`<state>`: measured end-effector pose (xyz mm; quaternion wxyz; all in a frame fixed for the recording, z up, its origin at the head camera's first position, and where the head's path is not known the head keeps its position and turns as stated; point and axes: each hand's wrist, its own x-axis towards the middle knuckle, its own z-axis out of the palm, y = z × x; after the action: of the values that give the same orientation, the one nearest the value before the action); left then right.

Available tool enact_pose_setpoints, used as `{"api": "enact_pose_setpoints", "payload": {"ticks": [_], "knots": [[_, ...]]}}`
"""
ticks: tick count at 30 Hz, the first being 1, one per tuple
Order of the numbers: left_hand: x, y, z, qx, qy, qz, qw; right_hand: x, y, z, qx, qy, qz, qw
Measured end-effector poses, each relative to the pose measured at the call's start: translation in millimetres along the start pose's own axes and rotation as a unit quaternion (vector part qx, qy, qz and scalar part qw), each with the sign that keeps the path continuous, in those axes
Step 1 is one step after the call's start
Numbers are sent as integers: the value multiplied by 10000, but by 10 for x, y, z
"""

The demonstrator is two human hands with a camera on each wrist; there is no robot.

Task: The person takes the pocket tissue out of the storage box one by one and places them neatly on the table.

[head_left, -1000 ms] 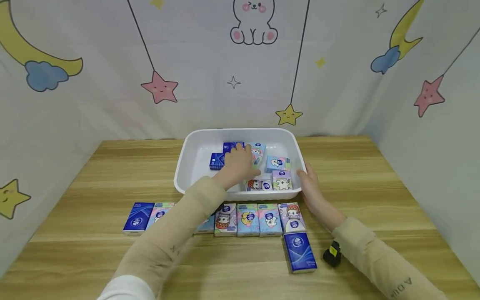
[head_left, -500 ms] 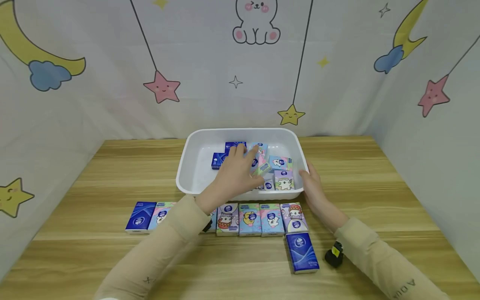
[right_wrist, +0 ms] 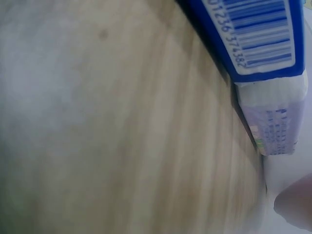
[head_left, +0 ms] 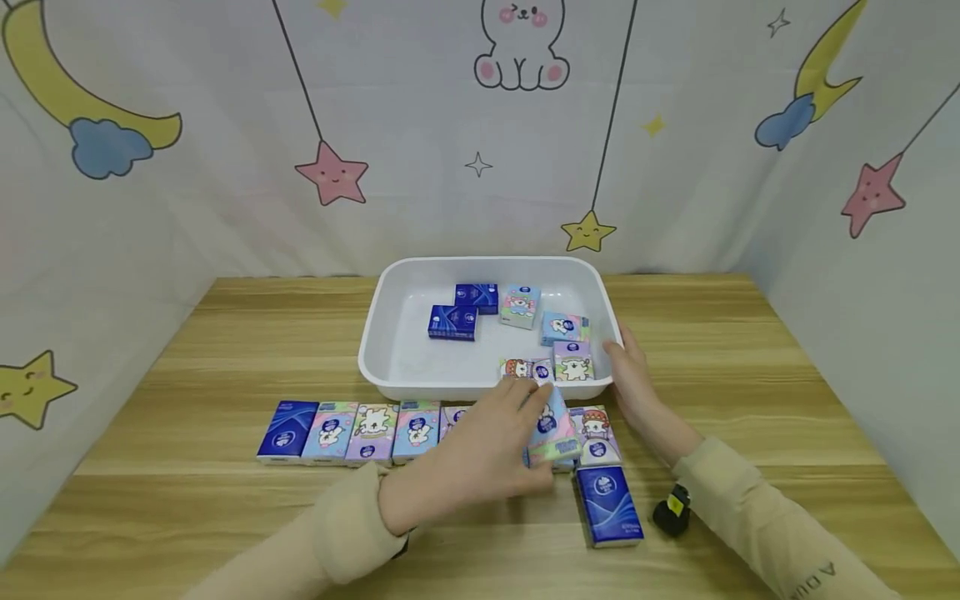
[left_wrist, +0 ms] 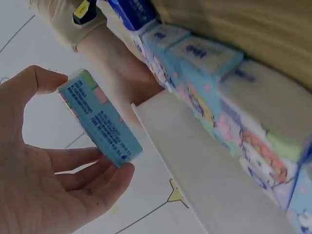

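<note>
My left hand (head_left: 480, 442) pinches a tissue pack (head_left: 553, 425) with a pastel cartoon print, held above the right part of a row of packs. In the left wrist view, thumb and fingers grip the ends of this pack (left_wrist: 100, 119), its printed blue side showing. My right hand (head_left: 637, 383) holds the right side of a white plastic bin (head_left: 420, 383), thumb at the rim and fingers outside. Inside the bin lie two dark blue packs (head_left: 453, 323) and several cartoon packs (head_left: 521, 306). The right wrist view shows only a fingertip (right_wrist: 295, 202) of that hand.
Along the bin's front runs a row of tissue packs, from a blue pack (head_left: 288, 430) to a purple pack (head_left: 597, 433); the left hand covers its middle. Another blue pack (head_left: 610, 506) lies before the right end. A black device (head_left: 672, 508) sits at the right sleeve. A printed curtain (head_left: 420, 200) stands behind.
My left hand has lifted a cartoon tissue pack out of the bin and carried it toward me, over the row. My right hand stays at the bin's right side.
</note>
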<state>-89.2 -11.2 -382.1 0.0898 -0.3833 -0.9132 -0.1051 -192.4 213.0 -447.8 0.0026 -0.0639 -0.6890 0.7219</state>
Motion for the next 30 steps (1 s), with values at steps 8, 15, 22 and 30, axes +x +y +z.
{"api": "enact_pose_setpoints", "payload": {"ticks": [8,15,22,30], "knots": [[-169,148,249,415,-484,519,9966,2,13,-12,97,-6,-5,10000],[-224,219,310,390,-778,630,9942,-2,16,-8,158,-33,-62,9999],[-271,304,319,539,-940,617,9922,-2,3,-3,190,-62,-77,9998],[-305,345,369,822,-863,668,9906,-6,0,-5,162,-38,-43,9999]]}}
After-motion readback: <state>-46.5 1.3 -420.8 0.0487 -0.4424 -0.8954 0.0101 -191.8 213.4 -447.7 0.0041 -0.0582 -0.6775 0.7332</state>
